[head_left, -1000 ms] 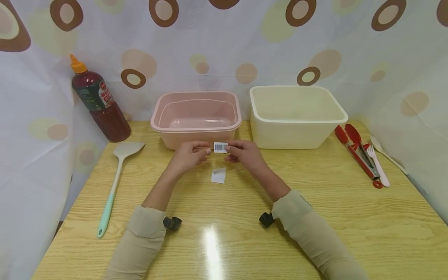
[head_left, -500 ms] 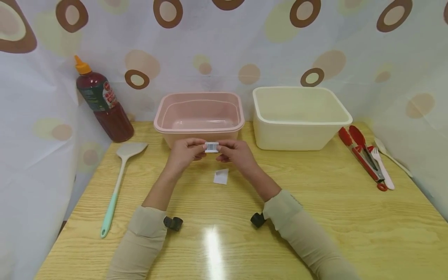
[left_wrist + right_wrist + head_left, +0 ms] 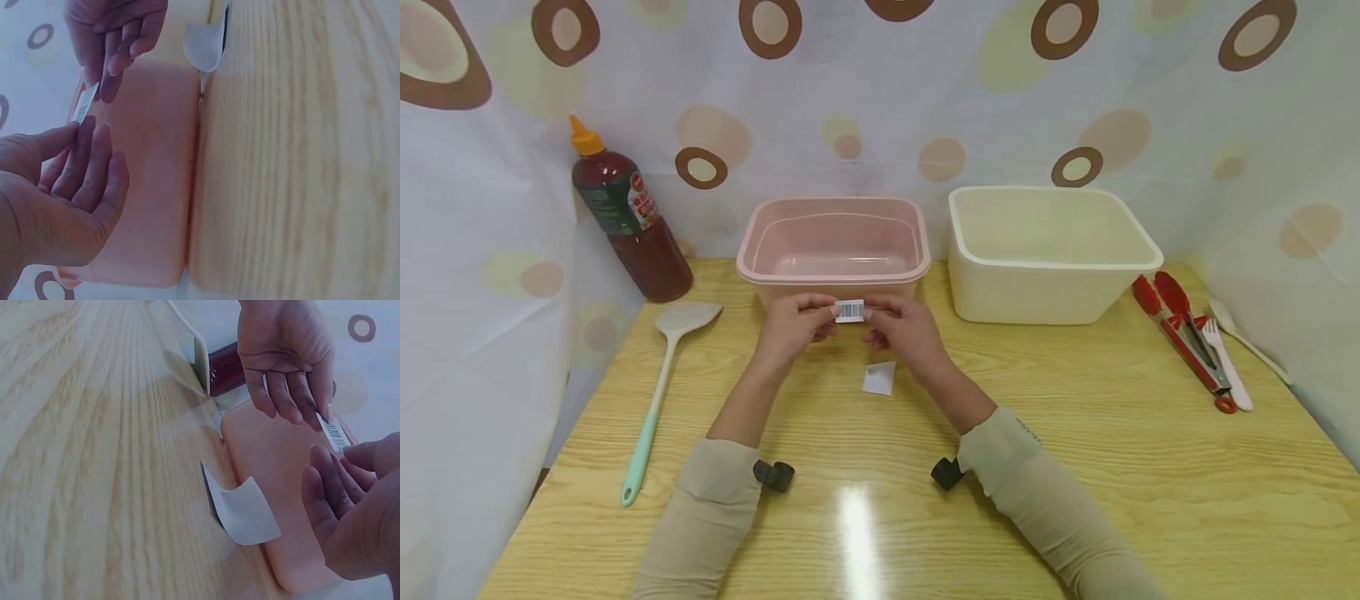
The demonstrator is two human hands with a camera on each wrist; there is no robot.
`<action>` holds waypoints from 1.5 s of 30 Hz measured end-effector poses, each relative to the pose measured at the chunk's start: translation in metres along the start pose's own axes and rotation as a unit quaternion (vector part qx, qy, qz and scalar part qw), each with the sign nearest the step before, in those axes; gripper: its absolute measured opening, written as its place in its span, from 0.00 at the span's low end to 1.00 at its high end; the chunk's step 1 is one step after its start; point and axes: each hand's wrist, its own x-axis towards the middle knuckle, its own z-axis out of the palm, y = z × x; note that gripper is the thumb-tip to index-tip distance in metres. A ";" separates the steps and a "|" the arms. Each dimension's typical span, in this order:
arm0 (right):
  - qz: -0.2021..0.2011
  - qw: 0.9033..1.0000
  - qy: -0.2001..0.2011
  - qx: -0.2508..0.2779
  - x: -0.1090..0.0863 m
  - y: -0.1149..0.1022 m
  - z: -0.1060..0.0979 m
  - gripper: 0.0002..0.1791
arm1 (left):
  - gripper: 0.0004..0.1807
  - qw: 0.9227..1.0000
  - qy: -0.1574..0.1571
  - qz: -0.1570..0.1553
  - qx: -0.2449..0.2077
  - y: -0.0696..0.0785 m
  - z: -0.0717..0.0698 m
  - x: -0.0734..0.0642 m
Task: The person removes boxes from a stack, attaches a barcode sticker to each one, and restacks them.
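A small white barcode sticker [image 3: 850,311] is stretched between my two hands, in front of the pink tub. My left hand [image 3: 790,325] pinches its left end between thumb and forefinger. My right hand [image 3: 912,327] pinches the opposite end. In the right wrist view the sticker [image 3: 335,434] is tilted, and the lower fingers of both hands are loosely bent beneath it. A piece of white paper [image 3: 878,378] with a curled edge lies on the table just below the hands. The pink tub [image 3: 833,273] stands right behind them.
A cream bin [image 3: 1026,292] stands right of the tub. At left are a sauce bottle [image 3: 625,217] and a spatula [image 3: 664,367] with a mint handle. Red-tipped tongs [image 3: 1180,333], a pink fork [image 3: 1228,367] and a pale spoon [image 3: 1247,342] lie at right.
The left hand has come to the sticker and taken hold of its left end, which was free a second ago. The right hand has shifted slightly left with the sticker.
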 end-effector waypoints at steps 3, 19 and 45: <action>0.000 1.000 0.006 -0.003 0.001 0.000 0.000 0.15 | 0.13 1.000 0.000 -0.003 0.001 0.000 0.000 0.000; -0.010 0.998 0.057 -0.015 0.016 0.013 0.009 0.12 | 0.19 1.000 0.000 -0.012 0.003 -0.006 -0.004 0.004; -0.044 0.998 0.034 -0.028 0.016 0.011 0.024 0.15 | 0.19 0.998 0.024 -0.007 0.052 -0.007 -0.013 0.003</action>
